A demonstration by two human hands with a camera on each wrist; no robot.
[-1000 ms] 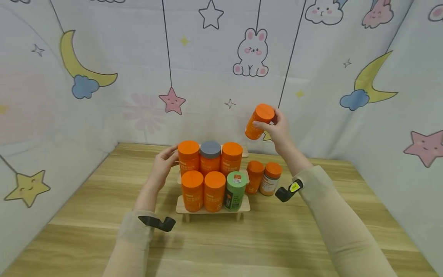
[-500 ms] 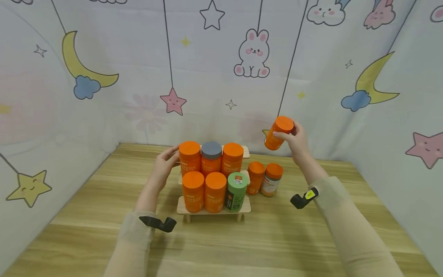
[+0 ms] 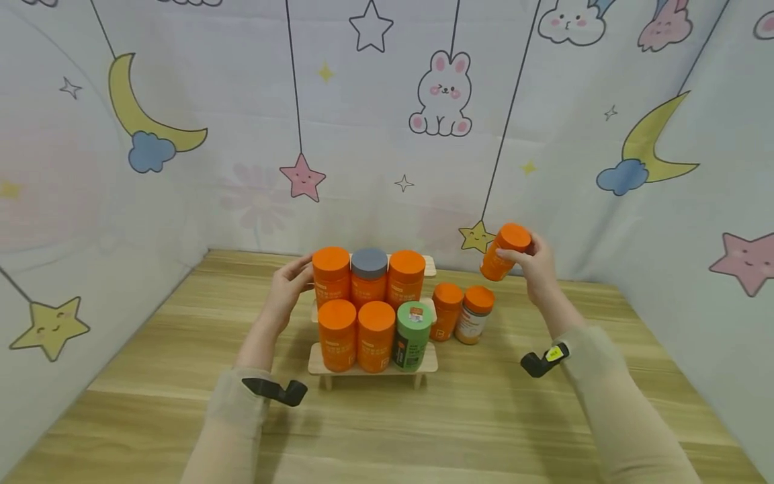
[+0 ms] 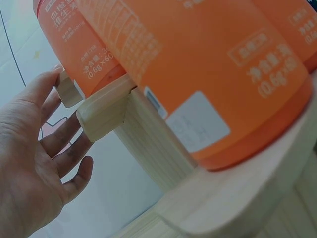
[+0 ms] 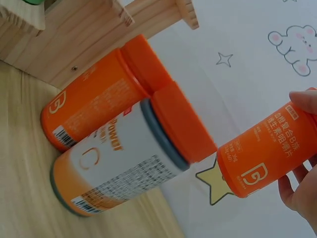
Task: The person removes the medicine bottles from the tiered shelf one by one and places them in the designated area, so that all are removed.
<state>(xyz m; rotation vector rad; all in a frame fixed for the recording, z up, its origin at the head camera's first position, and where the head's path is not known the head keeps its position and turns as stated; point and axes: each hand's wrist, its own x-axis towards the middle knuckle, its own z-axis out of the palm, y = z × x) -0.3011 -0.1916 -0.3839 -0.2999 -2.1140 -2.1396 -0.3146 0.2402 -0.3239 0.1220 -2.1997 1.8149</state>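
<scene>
My right hand (image 3: 535, 265) holds an orange vitamin bottle (image 3: 498, 259) in the air, tilted, thumb at its front. The right wrist view shows the bottle (image 5: 265, 151) gripped near its cap end, beside two standing bottles. At the left side of a tiered wooden rack (image 3: 375, 368), my left hand (image 3: 284, 289) reaches behind the upper-row bottles. In the left wrist view, the left hand (image 4: 34, 148) has its fingertips against the ends of the rack's shelves (image 4: 106, 109), fingers slightly bent. The rack carries orange bottles, one grey-capped bottle (image 3: 369, 275) and a green bottle (image 3: 412, 336).
On the table right of the rack stand an orange bottle (image 3: 446, 312) and a white-labelled bottle (image 3: 474, 316) with an orange cap. Behind is a patterned cloth wall (image 3: 375, 114). The wooden tabletop (image 3: 484, 417) extends in front.
My right hand has moved right and down with the orange vitamin bottle, away from above the rack. The left hand has stayed at the rack's left side.
</scene>
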